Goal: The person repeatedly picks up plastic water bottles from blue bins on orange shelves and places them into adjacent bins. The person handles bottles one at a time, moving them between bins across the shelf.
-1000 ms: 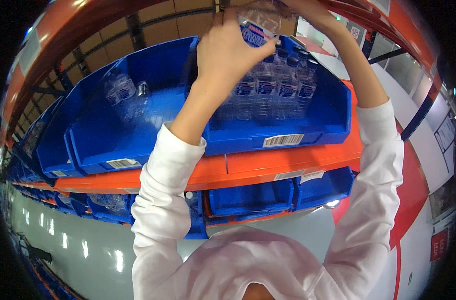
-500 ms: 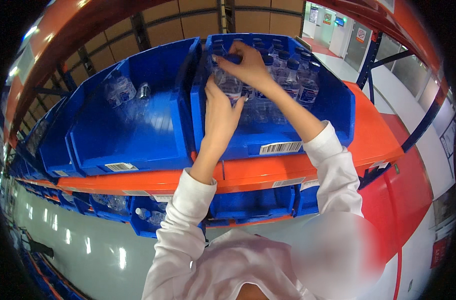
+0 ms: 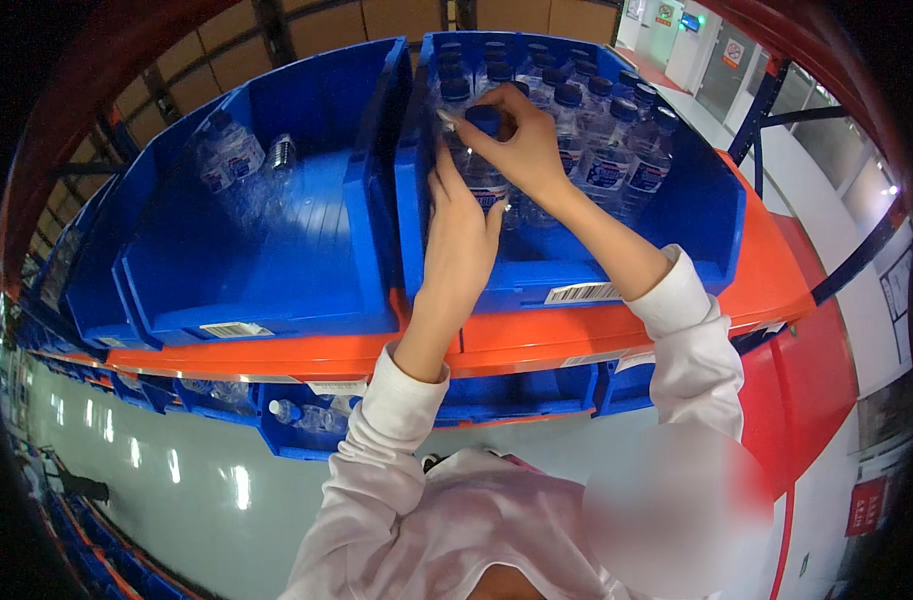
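**Two-handed hold on a blue-capped bottle (image 3: 487,192) in the right-hand bin (image 3: 691,225)**

The person's left hand (image 3: 459,235) reaches up along the bottle's lower body, its fingers on the left side and its thumb beside the label on the right; that grip is clamped on the bottle. The right hand (image 3: 524,150) comes across from the right, its thumb passing below the blue cap and its fingers curling behind it. Whether this second grip presses on the neck or only rests around it cannot be told.

The bottle is upright at the near left of the bin, close to the side wall; its base is hidden by the left hand. Behind it and to its right, other bottles (image 3: 608,165), clear with blue caps, stand close together in rows.

In the left-hand bin (image 3: 211,270), also blue, a few clear bottles (image 3: 241,158) are grouped toward the far left. Both bins rest on an orange shelf (image 3: 546,335), and each has a white label on its front.

Below the shelf, a lower bin (image 3: 286,450) contains a clear bottle on its side (image 3: 316,418). Brown panels (image 3: 396,18) line the background beyond the bins. White sleeves (image 3: 401,400) cover both forearms.
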Tool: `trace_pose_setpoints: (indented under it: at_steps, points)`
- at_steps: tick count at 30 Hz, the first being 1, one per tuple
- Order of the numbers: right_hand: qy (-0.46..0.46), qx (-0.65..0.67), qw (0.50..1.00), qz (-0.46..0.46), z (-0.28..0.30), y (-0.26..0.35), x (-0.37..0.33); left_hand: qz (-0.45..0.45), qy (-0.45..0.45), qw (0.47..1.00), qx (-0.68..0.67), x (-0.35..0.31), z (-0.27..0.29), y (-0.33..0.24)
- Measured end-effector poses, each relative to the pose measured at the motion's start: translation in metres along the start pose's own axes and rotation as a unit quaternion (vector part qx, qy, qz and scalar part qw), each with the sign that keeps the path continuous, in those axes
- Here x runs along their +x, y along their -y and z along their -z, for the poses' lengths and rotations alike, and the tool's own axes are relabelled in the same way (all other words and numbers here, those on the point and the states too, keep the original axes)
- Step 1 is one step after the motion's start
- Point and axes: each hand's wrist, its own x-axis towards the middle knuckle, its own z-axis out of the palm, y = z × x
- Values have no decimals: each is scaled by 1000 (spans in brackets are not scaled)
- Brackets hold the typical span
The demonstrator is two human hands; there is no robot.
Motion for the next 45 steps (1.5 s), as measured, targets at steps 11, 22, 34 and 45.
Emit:
trace_pose_setpoints:
  at_steps: [11,22,34,45]
  points:
    - [-1,-24,999,-27,-18,2,-3,-6,-27,999,39,0,-1,-7]
    - [-3,-82,995,-57,-15,9,-4,-73,-48,990,110,2,-2,-2]
    - [-39,-148,988,-16,-8,16,-7,-81,-55,990,102,-3,3,-7]
    - [-119,-143,982,28,15,-11,-2,-427,-170,888,26,-32,140,-35]
